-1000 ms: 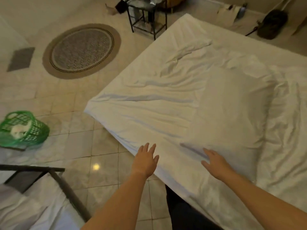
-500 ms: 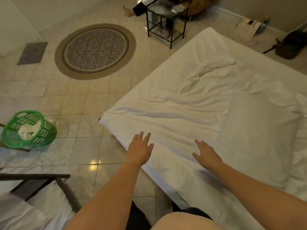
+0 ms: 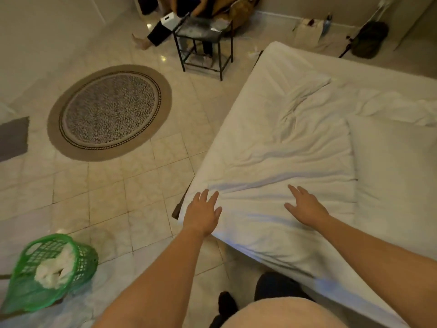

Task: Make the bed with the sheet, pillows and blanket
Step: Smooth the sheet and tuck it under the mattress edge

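In the head view, the bed [image 3: 272,74] fills the right half of the frame, and its long side runs from the lower centre up to the upper right. A wrinkled white sheet [image 3: 279,150] covers it. The left hand [image 3: 202,215] is at the near corner of the bed, at lower centre, with its fingers [image 3: 203,197] spread and released, holding nothing. The corner of the sheet lies directly under these fingers. The right hand [image 3: 306,205] lies flat on the sheet to the right of it, also with fingers apart and empty. A white pillow [image 3: 392,166] lies at the right edge of the frame, near the right hand but not touching it. Its long axis runs from the lower part of the frame toward the top. On the tiled floor [image 3: 132,192] there is a round rug [image 3: 110,112] at upper left and a green basket [image 3: 50,271] with white cloth at lower left.
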### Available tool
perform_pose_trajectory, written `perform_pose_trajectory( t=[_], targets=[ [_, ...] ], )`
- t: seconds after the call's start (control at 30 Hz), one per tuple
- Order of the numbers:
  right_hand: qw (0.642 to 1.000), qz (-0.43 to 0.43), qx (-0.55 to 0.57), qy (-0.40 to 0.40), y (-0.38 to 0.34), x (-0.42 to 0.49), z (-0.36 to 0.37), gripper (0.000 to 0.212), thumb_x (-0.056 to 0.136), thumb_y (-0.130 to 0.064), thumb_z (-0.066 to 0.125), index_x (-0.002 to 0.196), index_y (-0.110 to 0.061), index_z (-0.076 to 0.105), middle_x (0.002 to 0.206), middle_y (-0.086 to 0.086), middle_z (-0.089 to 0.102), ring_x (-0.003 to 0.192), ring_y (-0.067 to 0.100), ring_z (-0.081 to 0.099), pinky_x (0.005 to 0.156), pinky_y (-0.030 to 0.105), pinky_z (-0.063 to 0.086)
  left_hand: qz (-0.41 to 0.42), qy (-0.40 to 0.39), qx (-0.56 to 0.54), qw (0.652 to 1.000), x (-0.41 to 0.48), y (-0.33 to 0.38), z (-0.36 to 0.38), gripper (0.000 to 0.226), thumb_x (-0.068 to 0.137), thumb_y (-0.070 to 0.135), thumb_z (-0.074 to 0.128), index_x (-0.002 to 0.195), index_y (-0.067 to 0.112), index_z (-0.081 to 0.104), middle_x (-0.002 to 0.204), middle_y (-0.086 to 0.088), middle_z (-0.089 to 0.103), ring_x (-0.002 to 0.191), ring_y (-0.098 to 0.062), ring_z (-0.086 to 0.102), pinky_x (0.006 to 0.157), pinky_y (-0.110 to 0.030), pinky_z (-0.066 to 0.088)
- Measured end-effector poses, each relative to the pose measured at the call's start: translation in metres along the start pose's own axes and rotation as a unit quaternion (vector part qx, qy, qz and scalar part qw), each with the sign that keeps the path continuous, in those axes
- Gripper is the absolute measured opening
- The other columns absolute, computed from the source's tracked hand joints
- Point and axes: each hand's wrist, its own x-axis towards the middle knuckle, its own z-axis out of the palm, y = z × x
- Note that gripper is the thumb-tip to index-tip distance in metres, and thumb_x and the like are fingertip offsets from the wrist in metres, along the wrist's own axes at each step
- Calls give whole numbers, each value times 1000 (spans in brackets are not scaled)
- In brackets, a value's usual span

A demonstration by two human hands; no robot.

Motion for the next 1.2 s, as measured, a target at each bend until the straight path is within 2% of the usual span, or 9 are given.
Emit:
perform_pose_trajectory(
  t=[0.33, 0.67, 1.0, 1.2],
  targets=[
    [996, 63, 46, 44, -119, 52, 9, 75, 100, -53, 51, 162, -34, 14, 169, 5, 16, 147, 36, 32, 114, 51, 38, 81, 25, -2, 996, 93, -92, -88, 61, 109, 51, 32, 166, 33, 18, 173, -5, 15, 159, -31, 11, 125, -46, 25],
    [988, 118, 71, 65, -266, 132, -24, 76, 101, -52, 51, 163, -31, 13, 169, 7, 16, 145, 40, 33, 113, 51, 38, 140, 24, 16, 990, 204, -196, -203, 59, 110, 51, 30, 166, 34, 18, 173, -3, 13, 159, -30, 10, 125, -46, 22],
    [939, 238, 188, 162, -404, 214, -41, 77, 100, -50, 53, 163, -27, 15, 168, 12, 19, 146, 42, 32, 117, 51, 33, 286, -34, 90, 953, 364, -285, -311, 58, 110, 51, 30, 165, 38, 16, 174, 1, 10, 160, -26, 7, 125, -45, 20],
    [908, 293, 235, 186, -471, 230, -54, 78, 100, -53, 51, 163, -29, 13, 168, 12, 18, 148, 39, 31, 118, 51, 33, 332, -55, 145, 930, 434, -326, -376, 59, 110, 52, 30, 165, 36, 17, 173, -2, 14, 159, -29, 10, 125, -46, 24]
  ],
)
